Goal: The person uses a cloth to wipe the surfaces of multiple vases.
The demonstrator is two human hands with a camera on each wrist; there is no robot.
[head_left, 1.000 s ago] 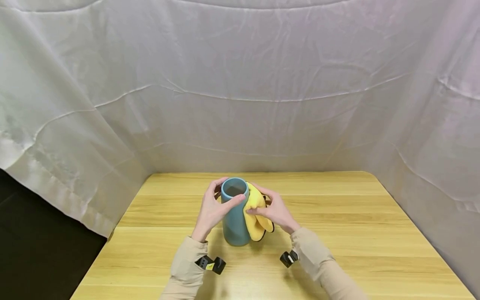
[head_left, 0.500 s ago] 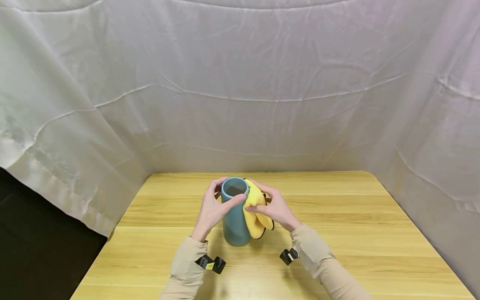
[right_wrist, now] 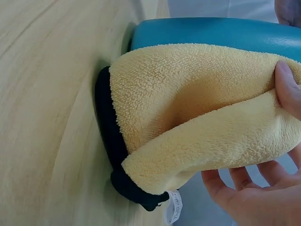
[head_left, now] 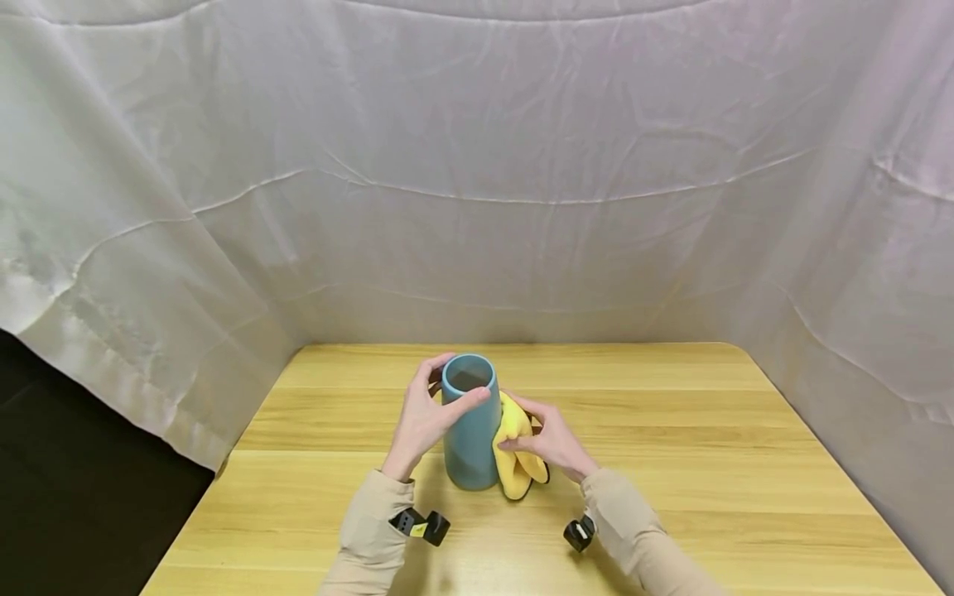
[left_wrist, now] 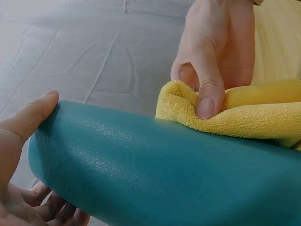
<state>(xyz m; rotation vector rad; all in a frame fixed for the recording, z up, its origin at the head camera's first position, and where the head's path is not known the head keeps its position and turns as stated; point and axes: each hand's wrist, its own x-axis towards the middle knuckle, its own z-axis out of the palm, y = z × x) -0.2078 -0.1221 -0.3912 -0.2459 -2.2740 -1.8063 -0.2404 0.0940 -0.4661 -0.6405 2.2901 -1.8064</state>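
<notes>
A blue-teal vase (head_left: 471, 447), tall and open-topped, stands upright on the wooden table (head_left: 671, 463). My left hand (head_left: 419, 418) grips it near the rim, thumb across the front and fingers round the far left side. Against the vase's right side my right hand (head_left: 550, 439) holds a folded yellow cloth (head_left: 513, 463), pinched between thumb and fingers. In the left wrist view the thumb presses into the fluffy cloth (left_wrist: 254, 120) along the vase wall (left_wrist: 141, 160). The right wrist view shows the cloth's dark edging (right_wrist: 110, 127) hanging close to the tabletop, with a small white label (right_wrist: 174, 207).
A pale grey curtain (head_left: 477, 248) surrounds the table at the back and both sides. Small black cameras, one on the left wrist (head_left: 431, 527) and one on the right wrist (head_left: 578, 534), stick out over the table. A dark area (head_left: 74, 497) lies beyond the left edge.
My right hand and the cloth rose slightly along the vase's side, then slid down lower toward its base. The left hand keeps its grip, and the vase stays in nearly the same place.
</notes>
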